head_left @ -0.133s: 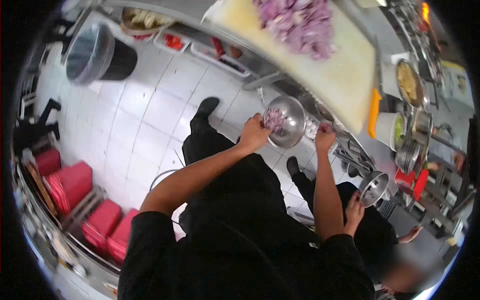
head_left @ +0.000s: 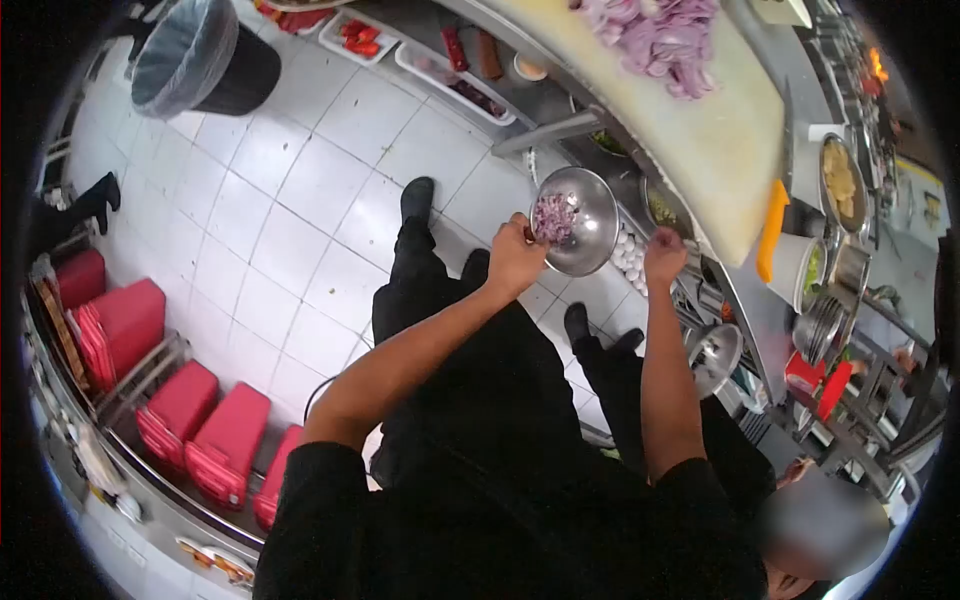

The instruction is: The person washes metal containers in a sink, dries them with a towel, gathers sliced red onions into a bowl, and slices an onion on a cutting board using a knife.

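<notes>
My left hand (head_left: 516, 253) grips the near rim of a shiny metal mixing bowl (head_left: 592, 225), which is tilted towards me. Chopped red onion (head_left: 554, 218) lies in the bowl on the side by my fingers. To the right of the bowl, my right hand (head_left: 665, 257) is raised near the counter edge with its fingers curled together; what they hold, if anything, is too small to make out. Sliced red onion (head_left: 665, 40) is heaped on the large cutting board (head_left: 700, 140), and a knife with an orange handle (head_left: 773, 230) lies at the board's edge.
A co-worker in black stands close on my right, behind a second metal bowl (head_left: 716, 360). Eggs (head_left: 630, 255) sit under the counter. White trays (head_left: 455, 85) line the lower shelf. A lined bin (head_left: 205, 65) and red containers (head_left: 120, 335) stand to the left.
My view has shifted slightly. My right hand has risen a little, still curled. The co-worker's bowl has moved up and left, and the hand that was on it is now hidden behind my arm.
</notes>
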A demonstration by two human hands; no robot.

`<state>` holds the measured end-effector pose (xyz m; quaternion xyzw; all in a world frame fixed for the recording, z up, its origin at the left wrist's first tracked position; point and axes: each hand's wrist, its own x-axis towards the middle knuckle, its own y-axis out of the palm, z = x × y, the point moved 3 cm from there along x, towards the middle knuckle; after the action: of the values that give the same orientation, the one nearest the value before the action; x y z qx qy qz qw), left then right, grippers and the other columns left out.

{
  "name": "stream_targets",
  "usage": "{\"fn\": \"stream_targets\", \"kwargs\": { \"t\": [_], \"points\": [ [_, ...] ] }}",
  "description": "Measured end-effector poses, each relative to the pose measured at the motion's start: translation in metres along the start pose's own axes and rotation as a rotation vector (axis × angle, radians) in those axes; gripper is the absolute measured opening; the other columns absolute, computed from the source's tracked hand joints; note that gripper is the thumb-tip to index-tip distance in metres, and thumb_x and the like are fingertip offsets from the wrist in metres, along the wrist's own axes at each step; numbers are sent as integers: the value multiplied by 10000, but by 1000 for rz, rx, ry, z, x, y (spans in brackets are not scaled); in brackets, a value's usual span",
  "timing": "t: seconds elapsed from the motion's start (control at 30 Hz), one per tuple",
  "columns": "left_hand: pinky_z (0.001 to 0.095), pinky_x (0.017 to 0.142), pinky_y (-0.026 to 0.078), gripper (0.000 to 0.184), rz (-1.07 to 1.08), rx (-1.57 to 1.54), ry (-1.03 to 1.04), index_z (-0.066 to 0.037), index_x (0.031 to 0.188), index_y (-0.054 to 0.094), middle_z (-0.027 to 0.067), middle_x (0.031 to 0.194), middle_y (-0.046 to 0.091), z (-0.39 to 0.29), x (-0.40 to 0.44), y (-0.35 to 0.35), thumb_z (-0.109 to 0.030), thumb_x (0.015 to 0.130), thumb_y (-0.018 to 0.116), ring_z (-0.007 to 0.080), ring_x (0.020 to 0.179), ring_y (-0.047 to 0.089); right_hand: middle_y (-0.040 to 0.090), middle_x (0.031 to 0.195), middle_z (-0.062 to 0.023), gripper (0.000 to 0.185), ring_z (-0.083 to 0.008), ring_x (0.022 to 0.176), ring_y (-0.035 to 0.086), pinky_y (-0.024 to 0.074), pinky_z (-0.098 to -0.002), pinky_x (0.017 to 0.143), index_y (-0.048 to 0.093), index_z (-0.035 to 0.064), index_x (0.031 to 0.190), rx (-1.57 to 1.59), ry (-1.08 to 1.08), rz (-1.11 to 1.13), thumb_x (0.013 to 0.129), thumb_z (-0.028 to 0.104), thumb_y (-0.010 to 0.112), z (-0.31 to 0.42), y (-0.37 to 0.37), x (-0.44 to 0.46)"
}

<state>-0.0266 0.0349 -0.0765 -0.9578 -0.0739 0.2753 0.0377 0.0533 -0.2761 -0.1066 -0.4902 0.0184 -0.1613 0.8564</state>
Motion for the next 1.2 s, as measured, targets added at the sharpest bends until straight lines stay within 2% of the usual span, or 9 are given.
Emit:
{"fn": "stream_targets", "kwargs": {
  "t": [0.13, 0.4, 0.53, 0.67, 0.73, 0.9, 0.97, 1.1, 1.2],
  "points": [
    [304, 584, 606, 175, 29, -321, -141, 57, 920, 500, 125, 879, 568, -4, -26, 43, -10, 841, 641, 207, 723, 670, 725, 817, -125, 128, -231, 743, 692, 538, -335, 720, 715, 9, 876, 89, -71, -22, 798, 69, 634, -17, -27, 39],
    [330, 496, 571, 162, -72, -308, -56, 57, 810, 492, 151, 775, 590, -17, -36, 50, 10, 792, 646, 245, 656, 694, 690, 831, -180, 144, -330, 746, 674, 535, -394, 702, 697, 27, 928, -117, -189, 134, 812, 49, 614, 79, -69, 13],
    [328, 490, 558, 190, -33, -237, 19, 52, 841, 480, 172, 831, 583, -35, -42, 40, 0, 801, 657, 233, 648, 683, 610, 840, -186, 155, -386, 765, 621, 515, -430, 692, 667, 16, 971, 31, -240, 107, 839, 24, 586, 124, -116, -47],
    [324, 484, 538, 205, 77, -96, 81, 36, 850, 458, 178, 861, 579, -62, -52, 17, -10, 804, 653, 218, 641, 679, 609, 792, -117, 172, -306, 716, 623, 499, -367, 655, 636, 13, 1043, 210, -194, -19, 881, 64, 610, 118, -163, -96],
    [319, 500, 547, 200, 194, -68, 23, 32, 839, 448, 163, 855, 561, -81, -63, 15, -10, 804, 641, 204, 641, 673, 615, 809, -85, 193, -246, 701, 622, 489, -332, 633, 615, 2, 1075, 319, -6, -30, 907, 98, 619, 90, -189, -124],
    [316, 564, 608, 188, 491, -136, -48, 13, 803, 447, 97, 839, 513, -129, -90, 58, -12, 789, 633, 186, 723, 626, 612, 993, -127, 419, -196, 656, 625, 496, -301, 548, 546, 12, 1177, 881, 1007, 91, 941, 351, 618, 67, -242, -174],
    [320, 584, 617, 177, 598, -147, -97, 19, 809, 457, 92, 838, 505, -149, -109, 81, -7, 788, 631, 184, 721, 616, 618, 889, -86, 493, -184, 666, 590, 495, -325, 580, 511, 22, 1158, 1021, 1134, 149, 942, 458, 589, 100, -258, -181],
    [328, 629, 629, 194, 835, -143, -121, 32, 838, 497, 108, 879, 539, -171, -143, 130, -55, 816, 669, 194, 746, 638, 610, 875, -116, 418, -222, 631, 607, 494, -332, 526, 503, -11, 1177, 1265, 1085, 50, 888, 264, 626, 87, -265, -190],
    [319, 709, 625, 293, 1112, -55, -153, 55, 1005, 519, 164, 1030, 567, -174, -153, 161, -131, 876, 704, 227, 869, 664, 619, 888, -139, 357, -222, 669, 620, 494, -346, 488, 511, -40, 1161, 1068, 1015, -148, 822, 62, 557, 46, -295, -192]
  ]
}}
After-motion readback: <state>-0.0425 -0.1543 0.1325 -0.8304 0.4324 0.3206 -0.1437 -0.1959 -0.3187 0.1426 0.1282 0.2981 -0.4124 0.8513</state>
